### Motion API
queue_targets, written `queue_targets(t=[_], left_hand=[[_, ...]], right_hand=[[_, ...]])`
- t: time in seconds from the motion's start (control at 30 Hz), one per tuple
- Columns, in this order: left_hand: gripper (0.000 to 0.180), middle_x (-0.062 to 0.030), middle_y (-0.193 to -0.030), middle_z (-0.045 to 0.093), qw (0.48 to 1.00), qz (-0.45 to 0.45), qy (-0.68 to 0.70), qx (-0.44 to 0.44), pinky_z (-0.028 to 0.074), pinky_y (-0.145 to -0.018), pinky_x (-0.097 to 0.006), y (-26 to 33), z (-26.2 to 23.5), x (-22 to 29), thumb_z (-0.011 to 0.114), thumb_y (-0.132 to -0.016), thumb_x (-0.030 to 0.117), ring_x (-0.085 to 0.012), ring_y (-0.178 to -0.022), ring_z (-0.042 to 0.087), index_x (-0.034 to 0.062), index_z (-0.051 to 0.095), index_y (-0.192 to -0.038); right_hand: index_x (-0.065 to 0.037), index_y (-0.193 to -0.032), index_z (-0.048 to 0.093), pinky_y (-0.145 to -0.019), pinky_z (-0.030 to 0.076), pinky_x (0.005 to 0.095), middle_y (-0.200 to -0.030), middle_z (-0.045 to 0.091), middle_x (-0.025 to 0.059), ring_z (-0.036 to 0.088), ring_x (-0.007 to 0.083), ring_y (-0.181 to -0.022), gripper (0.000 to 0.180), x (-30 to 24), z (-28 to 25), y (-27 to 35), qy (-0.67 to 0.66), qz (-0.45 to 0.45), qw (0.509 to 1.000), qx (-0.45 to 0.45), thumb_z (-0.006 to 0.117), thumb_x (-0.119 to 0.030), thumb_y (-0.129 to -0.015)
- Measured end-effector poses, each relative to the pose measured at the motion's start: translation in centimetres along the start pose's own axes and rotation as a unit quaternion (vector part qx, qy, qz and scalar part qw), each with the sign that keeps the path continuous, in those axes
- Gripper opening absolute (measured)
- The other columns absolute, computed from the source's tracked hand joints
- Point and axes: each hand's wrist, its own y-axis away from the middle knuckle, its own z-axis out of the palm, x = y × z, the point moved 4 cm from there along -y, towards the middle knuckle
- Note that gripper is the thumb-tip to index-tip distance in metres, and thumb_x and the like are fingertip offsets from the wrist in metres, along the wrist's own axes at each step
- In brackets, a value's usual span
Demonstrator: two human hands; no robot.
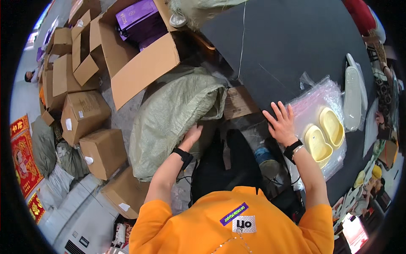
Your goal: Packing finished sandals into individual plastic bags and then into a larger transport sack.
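A big grey-green woven sack [169, 114] slumps at my left, its mouth gaping toward the table. My left hand [193, 133] is closed on the lower edge of the sack near its mouth; the fingertips are partly hidden. At the right, my right hand [281, 125] lies flat with fingers spread on the dark table's edge, beside a stack of clear plastic bags [306, 103]. A pair of pale yellow clogs [318, 146] rests on those bags, just right of my right wrist.
An open carton [144, 70] with purple boxes [139, 23] stands beyond the sack. Several brown cartons [86, 114] line the left. White slides [353, 97] in clear wrap lie at the right of the dark table [287, 42]. Below the table edge is a blue-labelled tub [264, 156].
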Motion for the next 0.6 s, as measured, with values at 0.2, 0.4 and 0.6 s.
queue_targets(t=[0.2,0.4,0.6], left_hand=[[0.045,-0.0210,-0.126,0.044,0.914,0.375,-0.157,-0.011,0.035,-0.096,-0.043,5.6,-0.1,0.7,0.054,-0.077,0.005,-0.0360,-0.119,0.041,0.0034,0.048,-0.121],[0.055,-0.0157,-0.139,0.028,0.828,0.399,-0.305,0.249,0.028,-0.094,-0.054,10.4,-2.2,3.2,0.059,-0.074,0.009,-0.0394,-0.125,0.027,0.0229,0.046,-0.125],[0.077,-0.0195,-0.142,0.019,0.844,0.258,-0.301,0.360,0.016,-0.098,-0.059,9.6,-8.3,4.0,0.070,-0.067,0.017,-0.0433,-0.129,0.017,0.0199,0.033,-0.135]], right_hand=[[-0.028,-0.128,0.046,-0.105,0.016,0.0533,-0.140,0.032,0.0058,0.025,0.0270,-0.131,0.059,-0.4,-0.6,-0.3,0.005,0.005,1.000,-0.004,0.063,-0.020,-0.071],[-0.029,-0.128,0.045,-0.106,0.015,0.0523,-0.141,0.031,0.0044,0.024,0.0260,-0.132,0.060,-0.3,-0.6,-0.3,0.007,0.010,1.000,-0.014,0.063,-0.021,-0.071],[-0.029,-0.127,0.046,-0.106,0.015,0.0519,-0.141,0.032,0.0041,0.025,0.0257,-0.131,0.060,-0.3,-0.6,0.0,0.012,0.011,1.000,-0.004,0.063,-0.022,-0.070]])
